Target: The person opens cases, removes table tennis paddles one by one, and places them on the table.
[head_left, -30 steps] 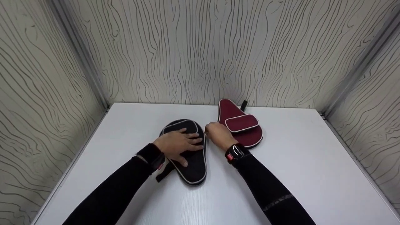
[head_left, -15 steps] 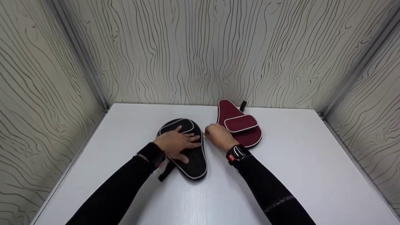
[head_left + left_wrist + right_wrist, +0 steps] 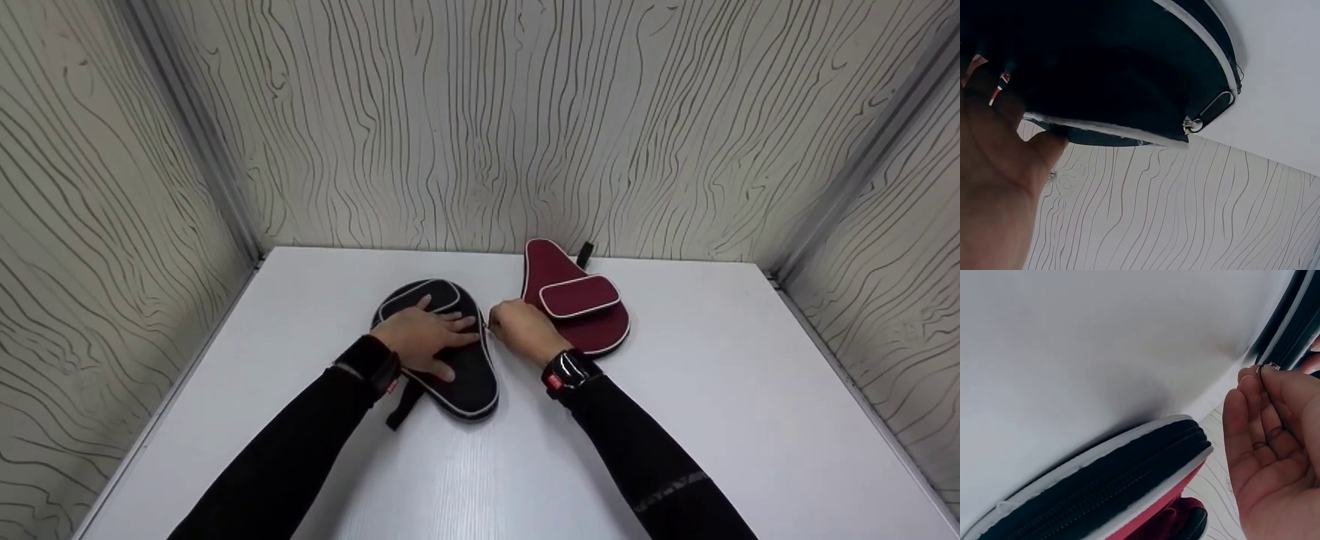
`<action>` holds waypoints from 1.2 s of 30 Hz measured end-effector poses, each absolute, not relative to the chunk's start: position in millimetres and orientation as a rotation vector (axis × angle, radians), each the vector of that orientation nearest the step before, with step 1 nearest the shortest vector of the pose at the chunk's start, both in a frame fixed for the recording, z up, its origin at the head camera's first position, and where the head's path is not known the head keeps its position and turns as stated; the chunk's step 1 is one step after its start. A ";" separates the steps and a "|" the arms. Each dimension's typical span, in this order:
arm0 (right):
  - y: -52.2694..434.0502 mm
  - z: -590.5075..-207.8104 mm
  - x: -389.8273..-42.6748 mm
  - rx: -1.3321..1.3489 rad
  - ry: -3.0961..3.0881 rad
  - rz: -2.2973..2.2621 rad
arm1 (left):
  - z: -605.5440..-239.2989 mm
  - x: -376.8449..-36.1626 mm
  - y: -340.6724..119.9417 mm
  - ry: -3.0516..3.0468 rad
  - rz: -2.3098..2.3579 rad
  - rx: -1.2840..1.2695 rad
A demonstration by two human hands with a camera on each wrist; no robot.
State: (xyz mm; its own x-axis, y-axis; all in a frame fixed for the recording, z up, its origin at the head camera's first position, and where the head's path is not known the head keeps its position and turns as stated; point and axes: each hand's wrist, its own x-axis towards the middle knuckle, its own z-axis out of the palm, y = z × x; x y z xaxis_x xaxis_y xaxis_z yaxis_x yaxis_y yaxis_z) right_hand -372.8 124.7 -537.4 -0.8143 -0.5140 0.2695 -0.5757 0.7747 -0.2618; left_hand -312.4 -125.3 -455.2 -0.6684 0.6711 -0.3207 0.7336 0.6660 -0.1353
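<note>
A black table tennis bat case (image 3: 469, 379) with pale piping lies on the table, its narrow end toward me. My left hand (image 3: 425, 337) presses flat on it with fingers spread, covering part of its front pocket (image 3: 442, 291). At the case's right edge, my right hand (image 3: 523, 328) pinches a zipper pull (image 3: 1274, 367) between thumb and curled forefinger. Another metal zipper pull (image 3: 1216, 112) hangs loose on the black case in the left wrist view. Just beyond the right hand lies a dark red bat case (image 3: 592, 330) with a raised pocket.
The white table (image 3: 712, 390) is enclosed by wood-patterned panels (image 3: 465, 135) at the back and sides. A black strap (image 3: 405, 405) sticks out from the black case's left side. The red case's narrow end reaches close to the back panel, with its own short strap (image 3: 585, 253).
The black case has slid a little away from me and turned slightly under my left hand. My right hand stays almost in place at its edge. The red case has not moved.
</note>
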 end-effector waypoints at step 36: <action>134.4 -557.9 -379.2 1.002 -2.795 0.251 | -484.2 -366.9 -135.1 2.722 -0.234 0.896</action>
